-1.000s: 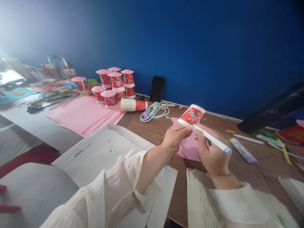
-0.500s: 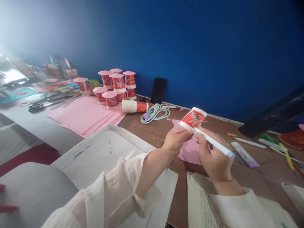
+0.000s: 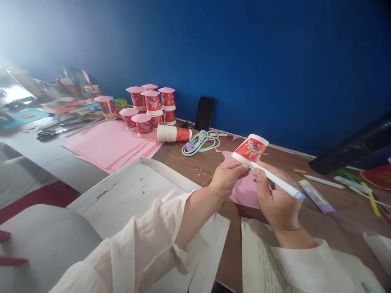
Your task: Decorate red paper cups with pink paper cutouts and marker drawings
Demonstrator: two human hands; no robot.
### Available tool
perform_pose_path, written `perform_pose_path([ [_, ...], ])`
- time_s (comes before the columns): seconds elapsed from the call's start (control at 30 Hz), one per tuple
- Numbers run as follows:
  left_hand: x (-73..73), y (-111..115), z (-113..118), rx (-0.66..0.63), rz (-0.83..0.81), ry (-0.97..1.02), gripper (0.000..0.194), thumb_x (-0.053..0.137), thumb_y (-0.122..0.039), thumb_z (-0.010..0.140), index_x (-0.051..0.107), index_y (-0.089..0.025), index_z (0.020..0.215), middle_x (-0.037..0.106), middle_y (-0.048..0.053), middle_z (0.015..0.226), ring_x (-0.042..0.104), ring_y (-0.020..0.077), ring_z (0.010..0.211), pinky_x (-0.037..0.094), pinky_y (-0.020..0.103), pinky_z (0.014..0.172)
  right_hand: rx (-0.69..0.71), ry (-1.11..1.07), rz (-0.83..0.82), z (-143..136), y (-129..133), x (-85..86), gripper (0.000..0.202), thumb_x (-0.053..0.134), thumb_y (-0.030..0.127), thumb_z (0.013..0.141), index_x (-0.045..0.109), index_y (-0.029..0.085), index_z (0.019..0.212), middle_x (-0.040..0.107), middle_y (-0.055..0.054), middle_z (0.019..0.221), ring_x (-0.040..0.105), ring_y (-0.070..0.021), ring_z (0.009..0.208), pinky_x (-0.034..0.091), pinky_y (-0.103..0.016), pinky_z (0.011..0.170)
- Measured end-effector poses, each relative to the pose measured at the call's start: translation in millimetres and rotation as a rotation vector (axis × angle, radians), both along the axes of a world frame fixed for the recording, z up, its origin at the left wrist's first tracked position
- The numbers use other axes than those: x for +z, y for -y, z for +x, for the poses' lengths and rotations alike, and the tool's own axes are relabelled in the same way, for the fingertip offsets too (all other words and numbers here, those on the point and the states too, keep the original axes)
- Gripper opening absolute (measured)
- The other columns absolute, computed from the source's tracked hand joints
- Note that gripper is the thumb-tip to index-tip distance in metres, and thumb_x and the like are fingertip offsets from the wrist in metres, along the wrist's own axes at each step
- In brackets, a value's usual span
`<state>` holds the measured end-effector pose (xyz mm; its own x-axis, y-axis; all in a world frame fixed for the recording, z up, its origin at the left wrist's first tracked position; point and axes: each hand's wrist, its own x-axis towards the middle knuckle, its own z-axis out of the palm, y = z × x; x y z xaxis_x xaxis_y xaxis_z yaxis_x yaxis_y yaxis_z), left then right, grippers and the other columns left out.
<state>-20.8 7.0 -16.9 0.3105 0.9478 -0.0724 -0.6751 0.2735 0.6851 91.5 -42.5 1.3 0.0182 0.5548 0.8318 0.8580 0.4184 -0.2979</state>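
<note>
My left hand (image 3: 227, 179) is closed, its thumb and fingers pinching the white rim of a red printed paper cup (image 3: 252, 148). The cup is tilted and held in the air above the table. A white marker pen (image 3: 277, 181) with a pale blue end sits in my right hand (image 3: 279, 203), whose fingers are wrapped round it. The pen's tip end meets the cup near its white rim; whether it leaves a mark is too small to see. Below both hands lies a cut sheet of pink paper (image 3: 244, 192), partly hidden by them.
Red cups with pink paper discs on top (image 3: 152, 101) stand by the wall, some stacked. Nearby are a nested cup stack (image 3: 172, 133) on its side, a coiled cable (image 3: 201, 142), a phone (image 3: 205, 113) and pink sheets (image 3: 104, 144). A white box lid (image 3: 122, 203) lies in front.
The view has shifted slightly. Both hands keep their hold on the cup and the marker pen, and the cup and pen stay nearly the same to each other.
</note>
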Motion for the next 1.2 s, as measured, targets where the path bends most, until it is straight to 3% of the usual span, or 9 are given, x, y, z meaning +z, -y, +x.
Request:
perform_pose_path([
  [0.7, 8.6, 4, -2, -0.018, -0.049, 0.129, 0.026, 0.084, -0.025, 0.061, 0.074, -0.009, 0.08, 0.071, 0.008, 0.084, 0.064, 0.0146, 0.081, 0.044, 0.033, 0.096, 0.022, 0.007, 0.0, -6, 1, -0.8, 0.02, 0.059, 0.023, 0.09, 0.071, 0.014, 0.105, 0.076, -0.013, 0.095, 0.073, -0.0247, 0.084, 0.058, -0.039, 0.078],
  [1.0, 4.9, 2, -1, -0.01, -0.049, 0.118, 0.021, 0.081, -0.023, 0.064, 0.071, -0.009, 0.077, 0.067, 0.007, 0.076, 0.062, 0.014, 0.076, 0.045, 0.034, 0.093, 0.005, -0.008, -0.033, -6, 2, -0.4, 0.022, 0.058, 0.026, 0.091, 0.071, 0.015, 0.104, 0.076, -0.012, 0.091, 0.073, -0.0249, 0.085, 0.059, -0.04, 0.08],
  [1.2, 16.1, 4, -4, -0.015, -0.244, 0.149, 0.004, 0.067, -0.012, 0.076, 0.071, -0.009, 0.076, 0.068, 0.007, 0.077, 0.062, 0.0124, 0.073, 0.048, 0.029, 0.089, 0.036, -0.027, -0.014, -6, 1, -3.0, 0.021, 0.058, 0.024, 0.091, 0.07, 0.016, 0.106, 0.076, -0.012, 0.097, 0.073, -0.0247, 0.085, 0.059, -0.04, 0.08],
])
